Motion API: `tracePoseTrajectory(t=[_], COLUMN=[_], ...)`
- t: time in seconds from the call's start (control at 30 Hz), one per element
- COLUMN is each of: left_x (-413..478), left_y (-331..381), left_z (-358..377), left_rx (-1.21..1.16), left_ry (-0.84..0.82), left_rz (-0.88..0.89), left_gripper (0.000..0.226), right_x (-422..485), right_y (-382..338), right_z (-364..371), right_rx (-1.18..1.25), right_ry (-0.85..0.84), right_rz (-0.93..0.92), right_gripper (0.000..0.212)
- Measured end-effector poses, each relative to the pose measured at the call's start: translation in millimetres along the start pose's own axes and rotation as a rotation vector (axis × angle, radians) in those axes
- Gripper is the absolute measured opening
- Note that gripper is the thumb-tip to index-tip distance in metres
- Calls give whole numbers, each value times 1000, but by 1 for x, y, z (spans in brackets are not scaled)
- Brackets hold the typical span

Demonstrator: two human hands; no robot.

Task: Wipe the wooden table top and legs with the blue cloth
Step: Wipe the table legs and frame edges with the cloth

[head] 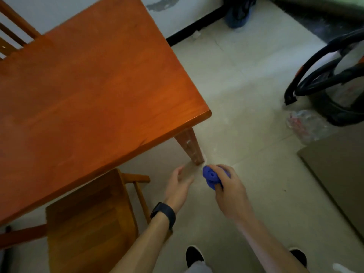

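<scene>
The wooden table (94, 91) fills the upper left, its near right corner jutting toward me. One table leg (190, 147) shows under that corner and reaches the floor. My right hand (229, 190) grips the bunched blue cloth (210, 177) just below and right of the leg's foot, apart from it. My left hand (180, 185), with a dark watch on the wrist, hangs beside it with relaxed fingers and holds nothing.
A wooden chair (88, 219) stands tucked under the table's near edge at lower left; another chair back (13, 30) shows at top left. A black and orange vacuum (334, 85), a plastic bag (307, 127) and a cardboard sheet (338, 174) lie at right.
</scene>
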State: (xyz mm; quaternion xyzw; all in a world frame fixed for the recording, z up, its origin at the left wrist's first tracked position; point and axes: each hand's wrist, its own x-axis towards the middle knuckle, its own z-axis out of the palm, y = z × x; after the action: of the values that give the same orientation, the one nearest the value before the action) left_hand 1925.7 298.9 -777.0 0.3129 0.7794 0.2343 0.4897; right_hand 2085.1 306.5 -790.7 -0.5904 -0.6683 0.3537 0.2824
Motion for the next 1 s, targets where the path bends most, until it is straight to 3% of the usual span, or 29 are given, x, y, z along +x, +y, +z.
tracePoseTrajectory(t=[0.1, 0.2, 0.27, 0.33, 0.43, 0.5, 0.57, 0.7, 0.8, 0.9, 1.0], left_x=[43, 81, 103, 116, 131, 141, 154, 169, 174, 178, 190], left_y=[-2, -3, -4, -6, -15, -23, -30, -38, -39, -43, -54], left_z=[-3, 1, 7, 19, 40, 52, 62, 77, 74, 74, 85], left_rx=[-201, -375, -469, -501, -513, -525, -537, -616, -641, -676, -702], left_ry=[165, 228, 245, 255, 295, 341, 401, 519, 545, 470, 472], left_rz=[136, 192, 243, 319, 380, 420, 474, 581, 607, 665, 713], left_gripper=[39, 36, 47, 46, 29, 34, 46, 44, 41, 48, 42], right_x=[38, 84, 113, 123, 104, 92, 94, 120, 144, 160, 148], right_y=[-13, -27, -4, 50, 153, 193, 189, 103, 69, 109, 186], right_z=[14, 32, 64, 101, 138, 139, 133, 100, 99, 137, 179], right_rx=[-185, -255, -273, -370, -463, -402, -306, 56, 80, -140, -351], right_ry=[138, 431, 550, 421, 36, -35, 11, 364, 554, 554, 337], right_rz=[-322, -600, -705, -726, -554, -479, -559, -951, -1042, -1010, -968], right_gripper=[68, 57, 55, 61, 72, 78, 79, 44, 44, 55, 61])
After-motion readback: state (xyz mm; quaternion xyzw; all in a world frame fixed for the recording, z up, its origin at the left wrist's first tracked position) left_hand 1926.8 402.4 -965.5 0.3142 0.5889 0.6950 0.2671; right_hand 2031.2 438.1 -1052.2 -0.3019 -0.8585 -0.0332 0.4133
